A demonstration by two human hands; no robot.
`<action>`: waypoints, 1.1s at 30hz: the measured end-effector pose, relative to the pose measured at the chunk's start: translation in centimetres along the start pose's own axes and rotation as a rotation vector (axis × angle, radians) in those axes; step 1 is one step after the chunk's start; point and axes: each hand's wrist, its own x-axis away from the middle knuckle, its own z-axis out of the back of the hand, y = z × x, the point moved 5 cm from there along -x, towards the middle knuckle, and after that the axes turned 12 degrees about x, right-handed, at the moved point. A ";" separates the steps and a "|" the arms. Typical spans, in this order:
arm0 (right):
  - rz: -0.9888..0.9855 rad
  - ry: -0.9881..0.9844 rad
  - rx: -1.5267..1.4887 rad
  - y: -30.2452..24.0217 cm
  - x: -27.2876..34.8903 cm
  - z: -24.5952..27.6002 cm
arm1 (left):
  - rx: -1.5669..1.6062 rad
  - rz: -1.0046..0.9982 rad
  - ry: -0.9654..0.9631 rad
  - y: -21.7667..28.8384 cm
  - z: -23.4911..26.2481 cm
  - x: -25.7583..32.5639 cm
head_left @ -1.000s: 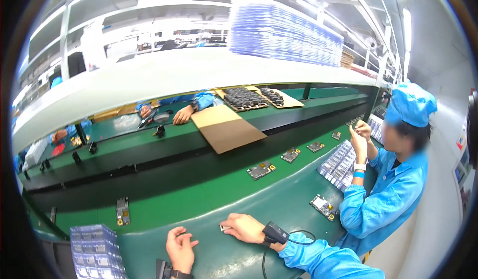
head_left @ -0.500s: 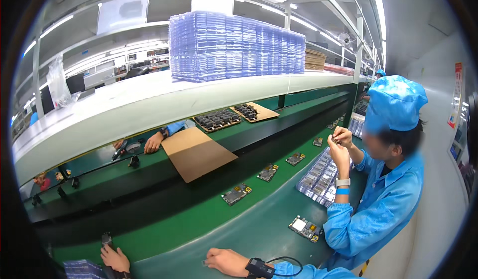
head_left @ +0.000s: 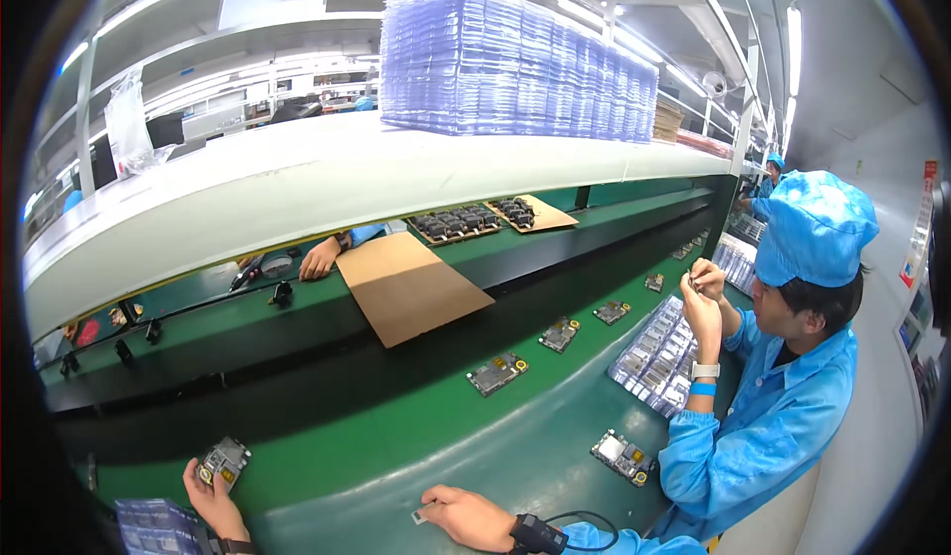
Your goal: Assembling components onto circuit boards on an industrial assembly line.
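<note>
So the left hand (head_left: pixel 213 496) is down at the near-left end of the green conveyor belt (head_left: pixel 396 436), fingers curled around a small circuit board (head_left: pixel 224 461) – it's got the board pinched by its near edge, with the board's face tipped up toward the camera. Just beside that wrist, at the bottom-left corner, there's a stack of clear bluish plastic trays (head_left: pixel 158 527). The right hand (head_left: pixel 471 515) rests palm-down on the smooth green bench edge in front of the belt, fingers loosely bent; a tiny pale part (head_left: pixel 420 517) sits right at its fingertips, and I can't tell if the hand is actually holding it or just touching it. That wrist has a black strap with a cord (head_left: pixel 540 533) running off it. More circuit boards ride the belt further along, one (head_left: pixel 497 373) near the middle, another (head_left: pixel 624 457) on the bench by the right side. A co-worker in a blue smock and cap (head_left: pixel 792 396) sits at the right with both hands raised, working over a clear tray of parts (head_left: pixel 659 357). Across the belt lies a brown cardboard sheet (head_left: pixel 411 285), and a big pile of clear trays (head_left: pixel 515 59) sits up on the white shelf.
</note>
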 end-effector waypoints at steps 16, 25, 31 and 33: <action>0.070 0.269 -0.133 -3.8 -1.4 4.5 | 0.345 0.848 -0.518 7.4 -10.7 21.5; 0.174 0.287 -0.156 -5.5 -0.6 3.4 | 0.429 1.063 -0.501 6.3 -9.5 23.5; 0.208 0.262 -0.210 -5.5 -0.7 1.7 | 0.453 1.095 -0.412 8.1 -10.4 23.2; 0.267 0.234 -0.172 -5.6 0.0 2.0 | 0.458 1.159 -0.341 9.5 -11.6 23.3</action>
